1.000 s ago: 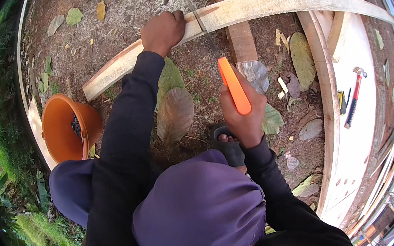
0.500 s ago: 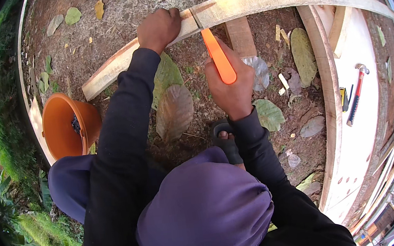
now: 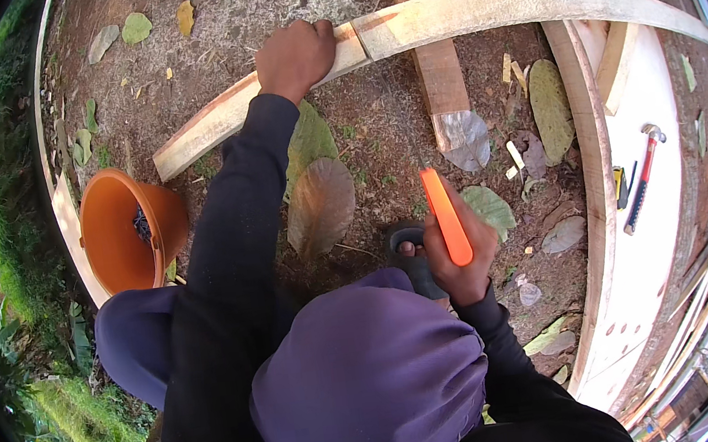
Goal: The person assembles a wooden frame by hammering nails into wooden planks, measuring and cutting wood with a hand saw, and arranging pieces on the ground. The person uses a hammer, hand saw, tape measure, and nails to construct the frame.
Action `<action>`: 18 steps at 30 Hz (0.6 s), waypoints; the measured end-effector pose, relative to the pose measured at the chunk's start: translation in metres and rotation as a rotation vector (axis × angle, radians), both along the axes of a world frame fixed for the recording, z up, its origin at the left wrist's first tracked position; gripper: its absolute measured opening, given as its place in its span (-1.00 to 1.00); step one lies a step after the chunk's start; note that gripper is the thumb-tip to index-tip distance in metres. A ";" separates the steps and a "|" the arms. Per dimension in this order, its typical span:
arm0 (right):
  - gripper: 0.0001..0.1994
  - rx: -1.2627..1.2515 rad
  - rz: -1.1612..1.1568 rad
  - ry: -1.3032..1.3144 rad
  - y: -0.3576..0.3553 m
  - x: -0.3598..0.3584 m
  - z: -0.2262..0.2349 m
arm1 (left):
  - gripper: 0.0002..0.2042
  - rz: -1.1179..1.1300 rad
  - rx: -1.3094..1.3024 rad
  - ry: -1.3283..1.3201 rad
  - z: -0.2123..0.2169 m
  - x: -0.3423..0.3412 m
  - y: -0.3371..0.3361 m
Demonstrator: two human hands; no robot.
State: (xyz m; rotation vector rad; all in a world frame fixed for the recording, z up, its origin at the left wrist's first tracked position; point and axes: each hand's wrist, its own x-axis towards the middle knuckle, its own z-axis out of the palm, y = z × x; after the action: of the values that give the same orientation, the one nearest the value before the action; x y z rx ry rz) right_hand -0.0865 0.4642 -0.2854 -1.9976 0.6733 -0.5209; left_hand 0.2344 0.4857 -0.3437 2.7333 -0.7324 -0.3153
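Observation:
A long pale wooden plank [image 3: 478, 9] runs across the far side, crossing a brown wooden block [image 3: 440, 78]. My left hand [image 3: 296, 60] is closed over the plank, left of a thin dark cut line across it. Nearer to me, my right hand [image 3: 466, 251] is wrapped round the orange handle of a handsaw [image 3: 446, 218]. The saw is now apart from the plank. Its blade cannot be made out at this angle.
An orange bucket [image 3: 117, 223] with small dark things inside stands at left. At right, a wooden frame [image 3: 585, 148] borders a white panel [image 3: 643, 274] bearing a hammer [image 3: 645, 176] and a yellow-black tape measure [image 3: 621, 186]. Large leaves [image 3: 321, 207] and wood offcuts [image 3: 516, 155] litter the soil.
My right hand has drawn the saw back toward me and slightly right, its blade leaving the cut in the plank. My left hand keeps its place on the plank.

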 end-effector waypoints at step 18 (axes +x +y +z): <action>-0.51 0.008 -0.100 -0.120 -0.033 0.102 -0.013 | -0.45 -0.072 0.031 0.068 0.005 -0.007 -0.013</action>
State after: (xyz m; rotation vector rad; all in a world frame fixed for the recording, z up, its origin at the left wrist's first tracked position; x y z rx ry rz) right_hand 0.0155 0.4316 -0.2981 -1.9155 0.7020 -0.6903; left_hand 0.2274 0.4722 -0.3382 2.7149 -0.8153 -0.4373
